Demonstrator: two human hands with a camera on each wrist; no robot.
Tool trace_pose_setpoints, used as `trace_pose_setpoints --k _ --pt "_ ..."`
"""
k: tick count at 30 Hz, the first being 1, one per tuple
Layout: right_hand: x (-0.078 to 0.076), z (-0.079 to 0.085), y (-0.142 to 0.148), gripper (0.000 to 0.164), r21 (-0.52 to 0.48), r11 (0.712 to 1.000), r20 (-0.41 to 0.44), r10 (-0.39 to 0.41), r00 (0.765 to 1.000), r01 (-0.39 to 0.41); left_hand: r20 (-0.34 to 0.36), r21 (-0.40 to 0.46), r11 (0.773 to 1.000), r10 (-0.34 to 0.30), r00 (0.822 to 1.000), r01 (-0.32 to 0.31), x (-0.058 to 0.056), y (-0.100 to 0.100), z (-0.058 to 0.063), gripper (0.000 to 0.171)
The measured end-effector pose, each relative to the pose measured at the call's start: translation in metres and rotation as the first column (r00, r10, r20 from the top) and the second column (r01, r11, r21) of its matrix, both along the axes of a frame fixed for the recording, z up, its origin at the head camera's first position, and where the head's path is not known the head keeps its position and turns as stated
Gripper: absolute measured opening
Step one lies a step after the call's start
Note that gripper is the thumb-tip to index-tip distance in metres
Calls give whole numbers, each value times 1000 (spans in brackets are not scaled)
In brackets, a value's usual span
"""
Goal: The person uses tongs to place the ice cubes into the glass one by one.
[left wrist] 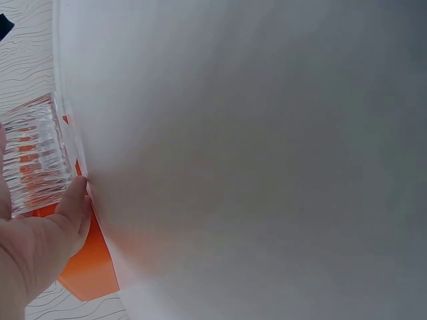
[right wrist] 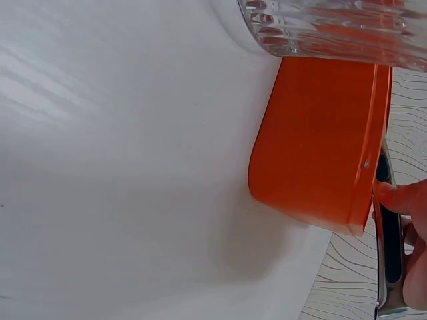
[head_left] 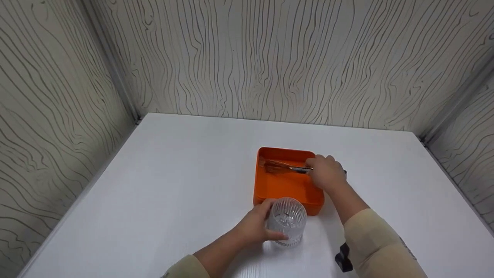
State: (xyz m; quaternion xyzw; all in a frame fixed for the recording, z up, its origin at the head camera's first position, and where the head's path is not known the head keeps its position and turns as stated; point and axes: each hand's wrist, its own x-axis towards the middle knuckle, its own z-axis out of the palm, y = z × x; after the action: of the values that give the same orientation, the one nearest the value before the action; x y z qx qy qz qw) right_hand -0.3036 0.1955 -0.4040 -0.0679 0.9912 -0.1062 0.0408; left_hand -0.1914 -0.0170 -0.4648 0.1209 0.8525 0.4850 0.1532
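My left hand (head_left: 254, 227) holds a clear ribbed drinking glass (head_left: 287, 222) around its side, thumb across the front. The glass overlaps the near wall of an orange tray (head_left: 285, 189) in the head view. Over the tray's right side, my right hand (head_left: 328, 173) grips a long metal kitchen utensil (head_left: 301, 169) by its handle. Black insets line that handle (right wrist: 391, 247) in the right wrist view, where the thumb presses on it beside the tray rim. The utensil's broader far end lies over the tray's inside, tinted orange; its exact kind I cannot tell.
A small black object (head_left: 343, 258) lies beside the right sleeve, near the front. The white table (head_left: 185, 173) extends around the tray, with wood-grain-patterned panels (head_left: 247, 58) behind it and at both sides.
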Motion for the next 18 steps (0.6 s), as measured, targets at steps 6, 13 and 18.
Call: trace_pose_setpoints --k 6,13,18 --pt "5 2 3 17 -2 1000 -6 10 1000 -10 10 -14 1000 14 1000 -14 1 0 -1 75" --pt "10 10 11 11 -4 997 -36 76 996 -77 14 -15 1000 16 1000 -16 1 0 -1 76" --pt "15 20 18 12 -22 994 -37 106 994 -107 27 -15 1000 26 999 -25 1 1 0 76"
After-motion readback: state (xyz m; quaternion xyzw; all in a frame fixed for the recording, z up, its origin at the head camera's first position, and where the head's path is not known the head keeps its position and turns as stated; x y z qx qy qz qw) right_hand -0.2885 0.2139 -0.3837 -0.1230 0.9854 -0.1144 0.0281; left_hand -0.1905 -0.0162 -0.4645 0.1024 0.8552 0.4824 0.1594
